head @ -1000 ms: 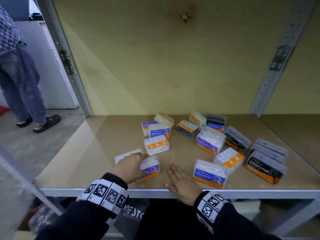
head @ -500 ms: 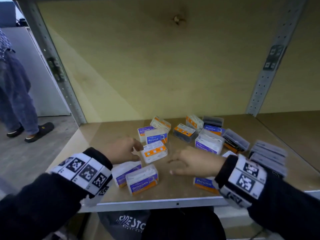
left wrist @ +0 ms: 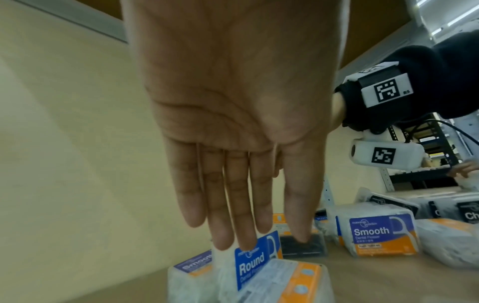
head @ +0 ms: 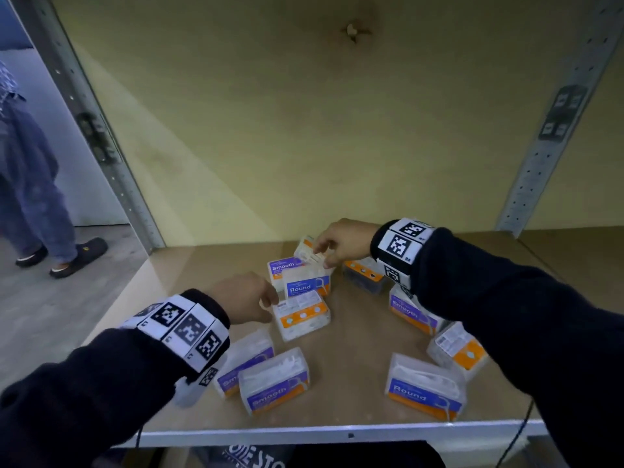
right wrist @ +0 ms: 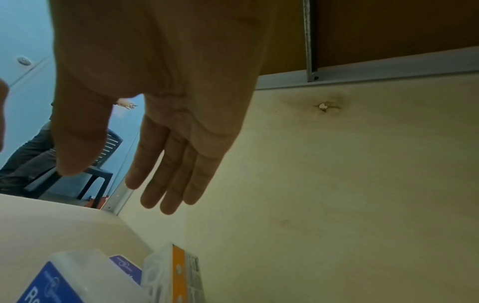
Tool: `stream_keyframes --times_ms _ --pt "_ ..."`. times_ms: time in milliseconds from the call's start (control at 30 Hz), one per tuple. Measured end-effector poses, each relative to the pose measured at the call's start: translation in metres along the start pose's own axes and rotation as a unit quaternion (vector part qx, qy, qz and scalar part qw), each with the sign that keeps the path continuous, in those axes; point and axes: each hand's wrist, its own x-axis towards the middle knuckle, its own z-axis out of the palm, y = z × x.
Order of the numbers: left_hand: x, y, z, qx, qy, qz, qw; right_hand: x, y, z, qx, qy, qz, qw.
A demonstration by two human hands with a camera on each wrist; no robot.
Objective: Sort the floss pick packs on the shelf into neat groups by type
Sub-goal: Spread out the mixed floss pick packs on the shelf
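Observation:
Several floss pick packs lie loose on the shelf board (head: pixel 216 265). My left hand (head: pixel 266 298) reaches with straight fingers to the left edge of an orange-label pack (head: pixel 300 317); whether it touches is unclear. Behind that stand a Round pack (head: pixel 305 285) and a Smooth pack (head: pixel 285 268). My right hand (head: pixel 324 255) is flat and empty over a tilted pack (head: pixel 305 248) at the back. The left wrist view shows my left hand (left wrist: pixel 241 235) above the Round pack (left wrist: pixel 254 264). The right wrist view shows my right hand (right wrist: pixel 160 196) held over an orange-striped pack (right wrist: pixel 178 274).
Two Smooth packs (head: pixel 275 386) lie near the front edge (head: pixel 337 430) and a Round pack (head: pixel 422 386) at front right. Another Smooth pack (head: pixel 410 312) and a dark pack (head: pixel 364 275) sit under my right arm. Charcoal packs (left wrist: pixel 466 213) lie far right. A person (head: pixel 33 197) stands left of the shelf upright (head: pixel 94 130).
Both hands have gone deeper into the shelf. The right hand moved from the middle to the back cluster; the left hand shifted right to the orange-label pack. No pack has moved.

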Motion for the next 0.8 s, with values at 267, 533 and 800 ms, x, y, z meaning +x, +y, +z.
stream_keyframes --times_ms 267,533,800 --pt "-0.017 -0.020 -0.008 0.008 -0.006 -0.018 1.000 -0.012 0.008 0.007 0.012 0.010 -0.013 1.000" --pt "-0.041 -0.056 -0.048 0.022 0.019 -0.062 0.998 -0.024 0.016 0.011 0.016 0.012 -0.013 1.000" --pt "-0.027 -0.068 -0.089 -0.006 0.037 -0.051 0.998 -0.001 0.016 0.007 -0.016 0.014 -0.014 1.000"
